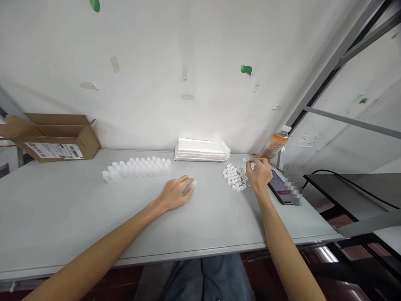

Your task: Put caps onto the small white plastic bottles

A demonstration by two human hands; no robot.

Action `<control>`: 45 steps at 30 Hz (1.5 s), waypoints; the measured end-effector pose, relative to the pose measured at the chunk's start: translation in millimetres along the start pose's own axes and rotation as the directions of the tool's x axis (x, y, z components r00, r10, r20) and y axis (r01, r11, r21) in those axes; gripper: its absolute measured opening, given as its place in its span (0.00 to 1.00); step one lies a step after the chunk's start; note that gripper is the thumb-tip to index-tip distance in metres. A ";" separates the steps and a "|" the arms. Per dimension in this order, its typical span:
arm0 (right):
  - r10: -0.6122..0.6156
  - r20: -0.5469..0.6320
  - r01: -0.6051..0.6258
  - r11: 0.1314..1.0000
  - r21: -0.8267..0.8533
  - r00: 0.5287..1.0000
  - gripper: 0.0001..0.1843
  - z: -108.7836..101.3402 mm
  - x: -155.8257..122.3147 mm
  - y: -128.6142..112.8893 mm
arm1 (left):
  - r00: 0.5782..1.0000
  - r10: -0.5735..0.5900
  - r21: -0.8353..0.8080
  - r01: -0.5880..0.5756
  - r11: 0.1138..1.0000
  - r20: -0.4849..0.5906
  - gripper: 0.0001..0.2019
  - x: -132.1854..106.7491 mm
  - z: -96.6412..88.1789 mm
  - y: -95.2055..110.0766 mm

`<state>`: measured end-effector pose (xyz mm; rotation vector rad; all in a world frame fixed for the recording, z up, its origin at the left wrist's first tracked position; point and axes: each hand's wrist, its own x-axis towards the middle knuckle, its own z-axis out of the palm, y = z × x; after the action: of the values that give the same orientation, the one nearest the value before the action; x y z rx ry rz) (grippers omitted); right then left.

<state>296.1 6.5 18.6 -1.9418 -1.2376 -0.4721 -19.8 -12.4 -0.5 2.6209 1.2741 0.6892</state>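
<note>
Holding a small, translucent white plastic bottle (189, 187) in curled fingers, the left hand (176, 193) lay at mid-table; the right hand (260, 172) bunched thumb and forefinger beside thin white cords (243, 174) — whether anything was pinched could not be told. The step appeared to be picking there; the next move likely called for a fine pinch. Grey tabletop (216, 225) left room nearward — a black phone (278, 186) crowded the right.
</note>
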 end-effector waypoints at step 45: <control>-0.533 0.539 -0.258 0.513 0.819 0.652 0.12 -0.6 -80.5 -105.2 | 0.982 -0.165 -0.427 0.188 0.885 0.090 0.24 4.2 -13.3 7.6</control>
<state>166.3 -17.9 8.9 -1.0643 -1.7009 0.9124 -18.4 -14.8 15.1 2.1217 1.1651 0.7659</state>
